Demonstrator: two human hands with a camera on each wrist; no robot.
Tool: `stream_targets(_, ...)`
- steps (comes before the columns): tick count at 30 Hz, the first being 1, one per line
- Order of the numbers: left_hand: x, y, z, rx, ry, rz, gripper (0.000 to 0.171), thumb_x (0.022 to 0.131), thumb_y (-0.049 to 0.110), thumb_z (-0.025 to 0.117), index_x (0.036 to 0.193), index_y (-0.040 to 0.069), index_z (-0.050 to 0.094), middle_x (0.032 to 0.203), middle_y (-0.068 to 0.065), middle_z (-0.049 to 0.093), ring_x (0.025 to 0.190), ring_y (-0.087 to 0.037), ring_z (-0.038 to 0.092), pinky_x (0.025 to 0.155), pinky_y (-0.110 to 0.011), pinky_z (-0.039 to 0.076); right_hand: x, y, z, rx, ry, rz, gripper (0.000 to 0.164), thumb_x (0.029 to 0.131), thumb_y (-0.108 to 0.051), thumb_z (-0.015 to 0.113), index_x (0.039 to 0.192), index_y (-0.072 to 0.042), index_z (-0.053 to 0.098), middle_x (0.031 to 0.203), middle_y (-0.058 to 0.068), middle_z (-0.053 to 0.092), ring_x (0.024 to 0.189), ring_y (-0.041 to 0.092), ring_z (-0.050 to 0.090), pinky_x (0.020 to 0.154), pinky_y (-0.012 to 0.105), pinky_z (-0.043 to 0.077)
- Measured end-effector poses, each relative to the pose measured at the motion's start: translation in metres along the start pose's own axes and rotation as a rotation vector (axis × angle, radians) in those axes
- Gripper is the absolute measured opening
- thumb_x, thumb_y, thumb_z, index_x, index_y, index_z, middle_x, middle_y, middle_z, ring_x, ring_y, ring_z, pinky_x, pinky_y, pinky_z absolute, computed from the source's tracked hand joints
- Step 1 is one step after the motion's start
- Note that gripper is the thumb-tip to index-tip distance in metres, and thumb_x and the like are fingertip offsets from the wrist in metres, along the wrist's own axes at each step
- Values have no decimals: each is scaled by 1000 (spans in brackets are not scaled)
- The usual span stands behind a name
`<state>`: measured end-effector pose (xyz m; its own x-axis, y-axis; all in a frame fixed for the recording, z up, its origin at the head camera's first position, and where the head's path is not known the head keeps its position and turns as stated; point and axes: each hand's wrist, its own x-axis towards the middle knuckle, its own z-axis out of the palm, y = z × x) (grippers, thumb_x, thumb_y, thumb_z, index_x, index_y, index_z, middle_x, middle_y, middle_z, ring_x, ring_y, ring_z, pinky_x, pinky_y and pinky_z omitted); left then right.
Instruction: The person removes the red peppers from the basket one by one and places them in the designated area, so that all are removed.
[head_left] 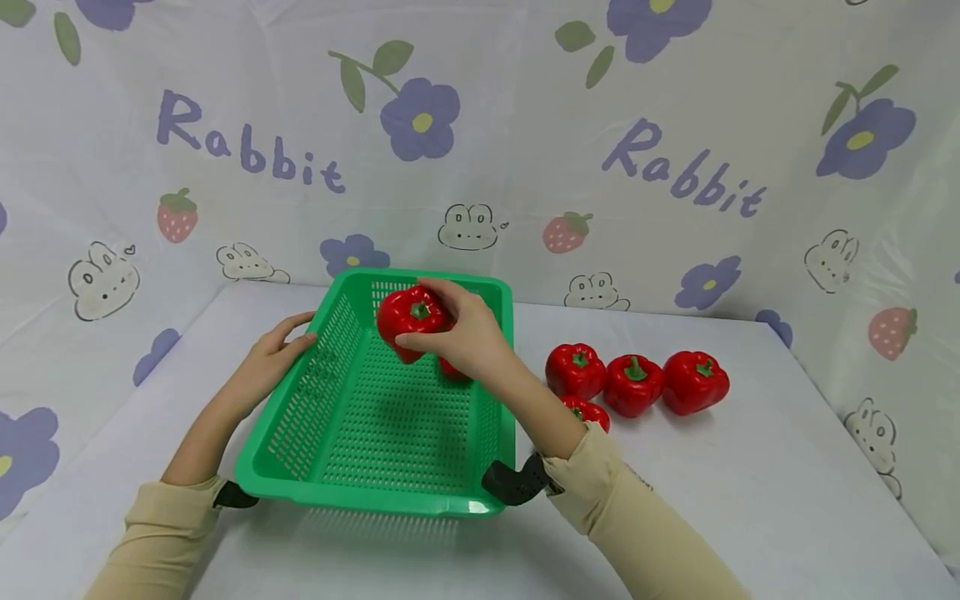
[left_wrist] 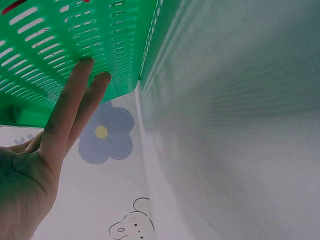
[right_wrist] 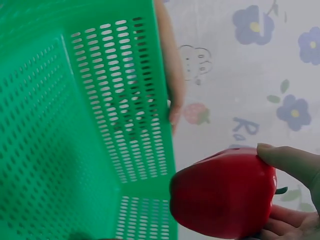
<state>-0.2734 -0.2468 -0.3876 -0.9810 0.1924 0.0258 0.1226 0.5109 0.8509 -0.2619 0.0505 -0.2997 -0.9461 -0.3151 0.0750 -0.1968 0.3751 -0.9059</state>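
Note:
My right hand (head_left: 468, 329) holds a red bell pepper (head_left: 405, 321) over the green plastic basket (head_left: 330, 492). The thumb lies on one side of the pepper and the fingers are round the other, with its green stem facing the hand. Below this hand, partly hidden by it, another red bell pepper (head_left: 453, 371) lies inside the basket. At the basket's left rim is my left hand (head_left: 262, 362). Its straight fingers (left_wrist: 70, 110) lie against the perforated outer wall in the left wrist view.
To the right of the basket, several red bell peppers sit close together on the white tabletop (head_left: 750, 475): one bell pepper (head_left: 633, 385) in the row's middle, another bell pepper (head_left: 587, 412) nearer, partly behind the right forearm. A printed curtain (head_left: 510, 125) hangs behind the table.

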Motion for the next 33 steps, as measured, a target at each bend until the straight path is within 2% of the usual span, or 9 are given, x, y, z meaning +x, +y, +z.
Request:
stream_targets(5,-1,3,0,-3,-3,-10,60,106,38,37,156,12,20,112,-29,65,74,-7,68,68,-28,56,-12,-1,-17,57,-5,-22,71,83,-16,78,145,-18,45,146,1,50,138,20,45,104,43,48)
stream_targets(17,0,5,0,20,2,-13,60,105,41,37,156,13,21,112,-29,65,77,-7,68,71,-29,55,-45,8,-60,70,56,-24,76,84,-23,78,149,-25,40,153,-4,43,146,16,35,109,40,43)
stream_targets(22,1,5,0,21,-1,-12,60,105,41,37,156,13,21,114,-30,64,78,-6,68,72,-29,55,-59,16,-77,39,92,-29,76,84,-21,77,150,-22,39,154,-1,42,146,18,34,109,43,42)
stream_targets(28,2,4,1,16,5,-13,60,105,41,37,156,13,22,113,-30,64,77,-6,67,71,-28,55,-74,26,-96,-14,138,9,79,85,-23,76,152,-24,35,156,-1,39,147,20,33,106,47,45)
stream_targets(33,2,4,1,10,5,-19,60,105,41,38,156,12,22,111,-29,64,76,-7,68,70,-29,56,-87,33,-110,-52,168,43,81,86,-25,76,154,-25,31,158,0,35,148,21,30,109,49,40)
